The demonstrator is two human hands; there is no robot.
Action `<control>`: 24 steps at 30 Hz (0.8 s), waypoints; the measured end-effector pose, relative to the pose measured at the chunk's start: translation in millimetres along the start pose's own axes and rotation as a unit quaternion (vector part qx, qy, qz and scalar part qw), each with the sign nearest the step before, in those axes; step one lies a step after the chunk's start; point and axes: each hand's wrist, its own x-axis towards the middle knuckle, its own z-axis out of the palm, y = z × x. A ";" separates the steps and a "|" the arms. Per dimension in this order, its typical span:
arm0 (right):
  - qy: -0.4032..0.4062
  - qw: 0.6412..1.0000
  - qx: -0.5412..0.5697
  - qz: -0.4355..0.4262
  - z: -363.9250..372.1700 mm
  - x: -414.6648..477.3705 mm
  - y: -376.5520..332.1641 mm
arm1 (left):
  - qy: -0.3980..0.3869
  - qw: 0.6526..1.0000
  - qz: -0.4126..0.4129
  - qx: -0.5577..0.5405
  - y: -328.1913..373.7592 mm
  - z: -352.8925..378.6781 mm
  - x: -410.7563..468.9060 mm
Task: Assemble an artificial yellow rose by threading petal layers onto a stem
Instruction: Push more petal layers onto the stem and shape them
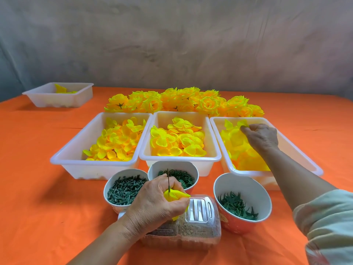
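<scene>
Partly built rose (176, 196) is being gripped in the left hand (154, 201) at the near side of the table, directly above a clear plastic container (198, 226). The bunched yellow petals are being enclosed by curled fingers and thumb, and the thin dark stem (168, 179) is being held upright, rising out of the top of the fist. The right hand (261, 137) is being held well apart from the rose, extended into the right tray (315, 169), where a single yellow petal layer (244, 123) is being pinched between fingertips and thumb at the far end of the heap. Whether that layer is being lifted clear of the heap cannot be told. Loose yellow petals are being kept in three white trays set side by side: the left tray (91, 162), the middle tray (179, 158) and the right tray. A row of finished roses (181, 102) is being stored just behind these trays on the orange cloth (47, 207). Three bowls are being kept between the trays and the left hand: dark green pegs are being held in the left bowl (109, 181), green rings in the middle bowl (172, 165), which is being partly hidden by the fist and stem, and green leafy pieces in the right bowl (246, 186). A few yellow pieces are being kept in a small tray (47, 101) at the far left. The right forearm is being covered from the elbow by a pale sleeve (328, 222).
</scene>
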 end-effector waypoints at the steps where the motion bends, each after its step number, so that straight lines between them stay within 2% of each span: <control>1: 0.018 1.000 0.017 -0.013 -3.6 -1.1 -2.9 | -0.002 1.000 -0.002 -0.004 -0.3 0.1 0.1; 4: 0.083 0.990 0.118 -0.013 -16.4 -5.8 -15.6 | -0.002 1.000 -0.004 -0.003 -1.3 0.3 0.2; 7: 0.098 0.972 0.215 -0.006 -27.1 -15.0 -33.5 | 0.000 1.000 -0.003 0.001 -0.8 0.1 -0.2; 10: 0.045 0.946 0.320 -0.005 -32.1 -32.7 -54.6 | 0.003 1.000 -0.003 -0.003 0.4 0.8 -0.4; 13: -0.005 0.950 0.310 -0.014 -30.7 -53.5 -69.6 | 0.006 1.000 0.000 -0.007 0.6 0.9 -1.1; 15: -0.054 0.939 0.340 0.003 -30.3 -68.8 -78.6 | 0.006 1.000 0.002 -0.005 0.5 0.5 -1.1; 20: -0.212 0.838 0.497 0.072 -24.5 -108.6 -97.9 | 0.002 1.000 0.003 -0.003 3.7 -0.4 -1.3; 24: -0.264 0.778 0.559 0.112 -15.9 -139.8 -104.2 | 0.009 1.000 0.004 0.004 5.4 -1.2 -2.7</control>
